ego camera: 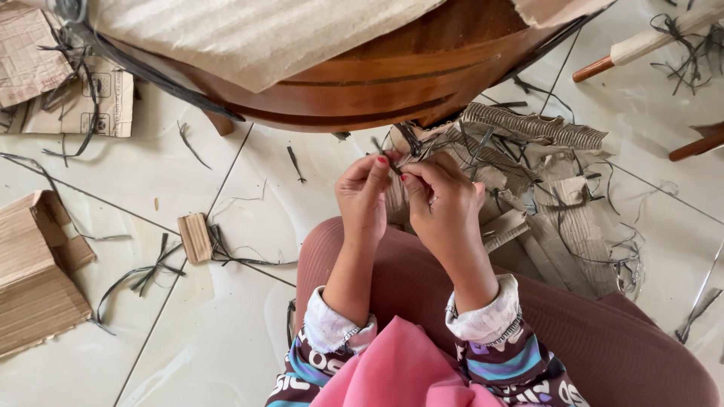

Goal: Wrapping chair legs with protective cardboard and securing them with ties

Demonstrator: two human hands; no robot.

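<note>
From my feed, both hands sit above the lap: left hand (363,194) and right hand (441,202) each pinch a thin dark strip (386,157) between fingertips. It looks light, limp and slippery, best gripped near its end. Beyond lie torn cardboard (543,188) and a wooden chair frame (392,83).

Flattened brown cardboard packaging litters a pale tiled floor. At the upper left of the frame lies an opened-out carton sheet (75,98) bearing dark printed symbols; at the far left edge, a folded corrugated box (34,271) — plain brown, flaps loose. A small ribbed cardboard scrap (195,237) rests left of centre, and a torn corrugated heap (558,203) fills the right — no screens or signs.
</note>
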